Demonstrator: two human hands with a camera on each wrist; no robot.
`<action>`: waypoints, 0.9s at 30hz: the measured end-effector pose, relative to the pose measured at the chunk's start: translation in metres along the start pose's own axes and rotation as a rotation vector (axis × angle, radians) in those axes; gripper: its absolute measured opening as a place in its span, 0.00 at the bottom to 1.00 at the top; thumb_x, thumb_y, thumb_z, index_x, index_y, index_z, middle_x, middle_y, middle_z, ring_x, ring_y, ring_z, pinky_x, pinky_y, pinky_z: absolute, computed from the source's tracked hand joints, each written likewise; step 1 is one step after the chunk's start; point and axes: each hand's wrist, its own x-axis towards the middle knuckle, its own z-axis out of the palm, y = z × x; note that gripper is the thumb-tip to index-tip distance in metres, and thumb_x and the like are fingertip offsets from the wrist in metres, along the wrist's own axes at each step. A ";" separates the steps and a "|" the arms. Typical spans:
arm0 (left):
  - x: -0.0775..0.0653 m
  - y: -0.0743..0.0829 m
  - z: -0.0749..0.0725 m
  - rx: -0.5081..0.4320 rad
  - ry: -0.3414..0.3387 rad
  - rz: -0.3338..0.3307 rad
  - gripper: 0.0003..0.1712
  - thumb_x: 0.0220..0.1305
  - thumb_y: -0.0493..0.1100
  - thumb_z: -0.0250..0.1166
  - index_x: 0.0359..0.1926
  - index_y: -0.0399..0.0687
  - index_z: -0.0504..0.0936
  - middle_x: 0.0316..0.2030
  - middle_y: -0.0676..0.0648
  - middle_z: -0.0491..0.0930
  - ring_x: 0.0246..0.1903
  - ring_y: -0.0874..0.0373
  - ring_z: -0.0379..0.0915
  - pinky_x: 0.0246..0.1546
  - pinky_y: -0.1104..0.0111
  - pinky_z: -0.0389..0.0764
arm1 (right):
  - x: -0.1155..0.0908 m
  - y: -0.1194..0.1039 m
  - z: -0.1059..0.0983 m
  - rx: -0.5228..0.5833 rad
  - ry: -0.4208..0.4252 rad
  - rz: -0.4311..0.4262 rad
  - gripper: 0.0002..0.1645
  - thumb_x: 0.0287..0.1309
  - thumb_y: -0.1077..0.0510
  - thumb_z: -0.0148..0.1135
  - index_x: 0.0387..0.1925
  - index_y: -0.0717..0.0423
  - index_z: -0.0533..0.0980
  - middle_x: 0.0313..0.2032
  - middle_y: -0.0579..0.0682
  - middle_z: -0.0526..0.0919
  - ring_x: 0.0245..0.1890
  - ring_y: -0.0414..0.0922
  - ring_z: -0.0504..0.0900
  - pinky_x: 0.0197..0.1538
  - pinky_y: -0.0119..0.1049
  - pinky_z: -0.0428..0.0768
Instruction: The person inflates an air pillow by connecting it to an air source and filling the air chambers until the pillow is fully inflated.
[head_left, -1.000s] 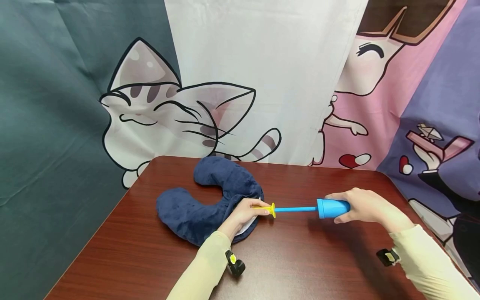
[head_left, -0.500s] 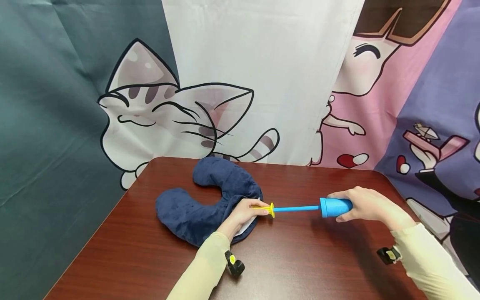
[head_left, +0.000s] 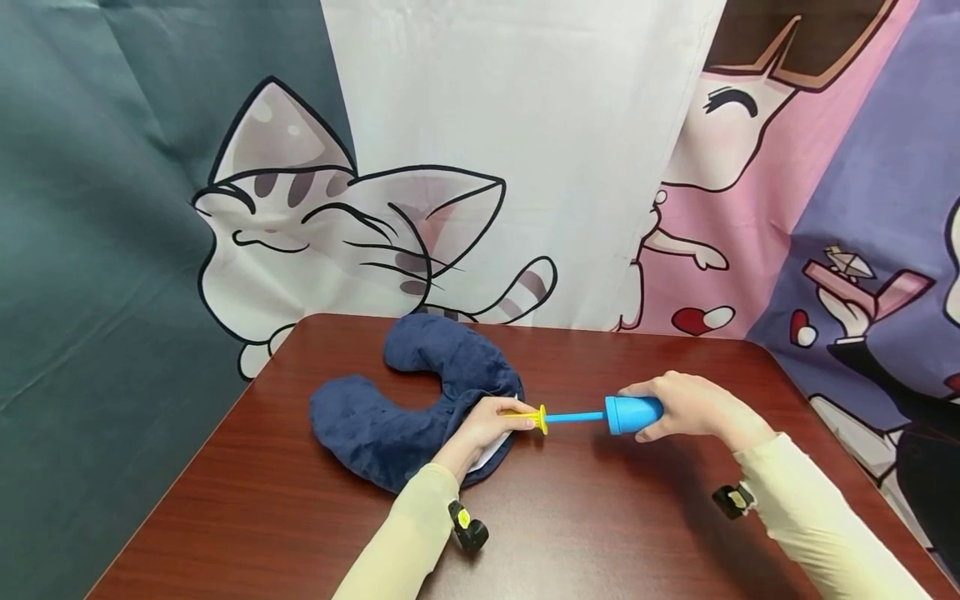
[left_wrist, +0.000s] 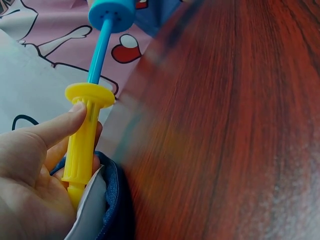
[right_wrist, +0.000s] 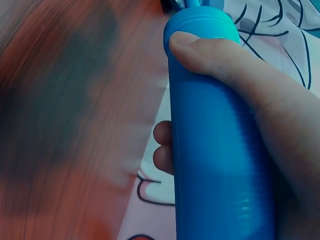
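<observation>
A hand air pump spans both hands, its blue barrel [head_left: 632, 414] joined by a thin blue rod [head_left: 573, 417] to a yellow flanged end piece [left_wrist: 82, 135]. My left hand [head_left: 486, 427] grips the yellow piece, thumb laid along it just under the flange. Its narrow tip points down at the white lining [left_wrist: 90, 205] in the open edge of a navy U-shaped neck pillow [head_left: 375, 429]; the very end is hidden by the hand and lining. My right hand [head_left: 690, 406] wraps the barrel, thumb near its collar in the right wrist view, and holds it above the table.
The pillow rests on a dark red-brown wooden table [head_left: 585, 533], left of the pump. Behind the table hangs a cloth backdrop [head_left: 555, 125] with cartoon drawings. Each sleeve carries a small black wrist camera, the left one [head_left: 468, 528] low over the table.
The right hand and blue barrel moved slightly right, then left toward the yellow piece, so less of the rod shows. My left hand and the pillow have stayed in place.
</observation>
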 end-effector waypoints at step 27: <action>0.000 -0.001 0.002 0.043 0.028 -0.022 0.15 0.57 0.43 0.73 0.46 0.46 0.88 0.48 0.44 0.86 0.44 0.58 0.78 0.48 0.66 0.77 | 0.064 -0.053 0.032 0.025 -0.052 -0.046 0.39 0.43 0.37 0.76 0.58 0.46 0.80 0.47 0.47 0.87 0.39 0.44 0.82 0.46 0.45 0.84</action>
